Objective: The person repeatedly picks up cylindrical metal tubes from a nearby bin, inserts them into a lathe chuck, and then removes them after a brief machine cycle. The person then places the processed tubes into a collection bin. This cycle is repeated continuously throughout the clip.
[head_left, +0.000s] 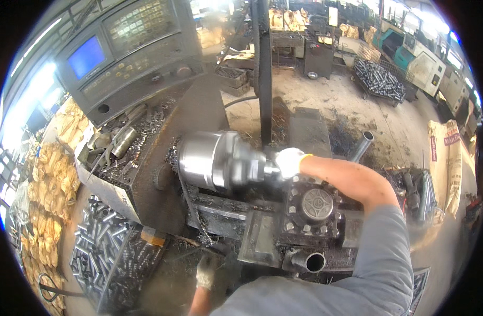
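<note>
A shiny lathe chuck (202,159) with stepped jaws sits at the middle, its edges smeared. Just off its jaws is my right hand (290,162), in a white glove with a yellow cuff. That hand looks closed; a short metal end (271,169) shows beside it, but what lies inside the grip is hidden. Below the chuck, a dark turret block (318,204) with bolts and a round star-marked cap sits under my right forearm. Low in the view, my left hand (205,271), in a dirty pale glove, reaches beside a dark rod; its fingers blend into the dark and blur.
A control panel (87,58) with a blue screen stands at upper left. Short metal tubes fill a bin (127,274) at lower left, beside stacked yellowish sacks (51,195). An upright dark post (265,73) rises behind the chuck. A wide tube (315,262) protrudes below the turret.
</note>
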{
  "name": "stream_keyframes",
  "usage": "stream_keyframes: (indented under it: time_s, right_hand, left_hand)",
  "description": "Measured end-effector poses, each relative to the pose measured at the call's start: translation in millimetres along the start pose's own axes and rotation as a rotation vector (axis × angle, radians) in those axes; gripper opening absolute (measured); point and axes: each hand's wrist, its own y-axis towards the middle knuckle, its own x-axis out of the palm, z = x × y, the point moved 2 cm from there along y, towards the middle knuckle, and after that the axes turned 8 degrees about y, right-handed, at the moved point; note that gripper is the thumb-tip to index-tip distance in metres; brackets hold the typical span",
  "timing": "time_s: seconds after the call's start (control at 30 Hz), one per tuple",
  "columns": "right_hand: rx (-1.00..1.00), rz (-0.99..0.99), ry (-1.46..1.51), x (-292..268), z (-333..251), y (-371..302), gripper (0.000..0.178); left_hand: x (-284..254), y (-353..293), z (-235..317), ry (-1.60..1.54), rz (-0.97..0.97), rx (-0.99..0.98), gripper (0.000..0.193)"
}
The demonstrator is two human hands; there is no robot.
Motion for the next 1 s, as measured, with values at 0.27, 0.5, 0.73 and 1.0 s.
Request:
stream_keyframes:
  time_s: [0.27, 0.5, 0.73, 1.0]
  right_hand:
    - [-0.155, -0.107, 0.222, 6, 30, 17, 0.044]
    - [0.402, 0.286, -0.292, -64, -23, -146, 0.038]
    - [0.436, 0.846, 0.105, -20, -232, -228, 0.079]
    - [0.331, 0.454, 1.103, 186, -270, -189, 0.075]
  left_hand:
    - [-18, -17, -63, 0.01, 0.006, -0.171, 0.034]
    - [-64, 14, -24, 0.046, -0.084, 0.113, 0.032]
    - [-5, 10, 186, -1.06, -0.733, 0.444, 0.058]
    - [26, 0, 169, -0.033, -0.649, 0.528, 0.037]
